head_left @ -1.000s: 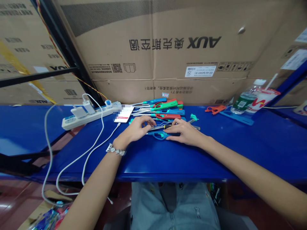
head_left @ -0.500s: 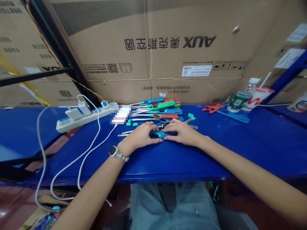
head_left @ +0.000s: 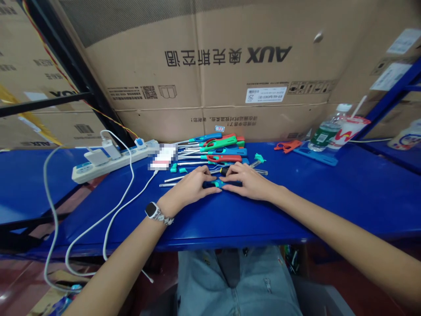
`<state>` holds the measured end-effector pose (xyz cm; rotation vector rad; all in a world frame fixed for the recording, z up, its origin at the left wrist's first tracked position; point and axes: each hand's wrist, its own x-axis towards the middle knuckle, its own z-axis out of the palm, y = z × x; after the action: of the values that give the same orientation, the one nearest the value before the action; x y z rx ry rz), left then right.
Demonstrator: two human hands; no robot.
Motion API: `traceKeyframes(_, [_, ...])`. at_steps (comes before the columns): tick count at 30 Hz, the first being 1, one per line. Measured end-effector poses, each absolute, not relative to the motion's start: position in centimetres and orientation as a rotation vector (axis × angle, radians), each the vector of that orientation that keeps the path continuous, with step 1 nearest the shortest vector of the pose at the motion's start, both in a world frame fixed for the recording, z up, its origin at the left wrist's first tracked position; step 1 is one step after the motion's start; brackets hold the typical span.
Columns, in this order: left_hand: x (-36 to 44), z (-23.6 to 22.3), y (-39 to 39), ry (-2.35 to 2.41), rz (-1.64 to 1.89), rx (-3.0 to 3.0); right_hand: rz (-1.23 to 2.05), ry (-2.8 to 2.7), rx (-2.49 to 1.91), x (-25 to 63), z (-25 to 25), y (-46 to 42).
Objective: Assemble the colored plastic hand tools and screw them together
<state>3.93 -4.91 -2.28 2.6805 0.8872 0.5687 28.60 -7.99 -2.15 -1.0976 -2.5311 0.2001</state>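
Observation:
Between my hands a blue long-nosed gas lighter (head_left: 217,183) with a teal trigger lies low over the blue tabletop. My left hand (head_left: 194,186) grips its front part, thumb and fingers closed around it; the metal tube (head_left: 167,185) sticks out to the left. My right hand (head_left: 246,181) pinches the handle from the other side, and its fingers hide most of it. Just behind them lies a screwdriver (head_left: 224,171) with a black and yellow handle, partly covered by my right fingers. Further back is a pile of lighters, among them a red one (head_left: 225,158) and a green one (head_left: 222,143).
At left a white power strip (head_left: 115,161) trails white cables over the edge. A phone (head_left: 164,156) lies beside the pile. Small teal parts (head_left: 259,157) are scattered nearby. At right stand a water bottle (head_left: 325,131) and a paper cup (head_left: 348,131), near orange (head_left: 287,146) and blue plastic pieces (head_left: 317,156).
My left hand has come down from above the lighter's front and closed on it. My right hand stays at the handle. The whole view has shifted slightly.

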Motion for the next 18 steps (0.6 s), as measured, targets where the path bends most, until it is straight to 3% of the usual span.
traceKeyframes(12, [3.9,-3.1,-6.3,1.158,0.657,2.601,-0.291,-2.657,-1.322,24.2,-1.6,-9.9])
traceKeyframes(18, [3.1,-2.9,-7.6,1.108,0.689,2.651,-0.296,-2.659,-1.42,22.9,-1.5,-10.4])
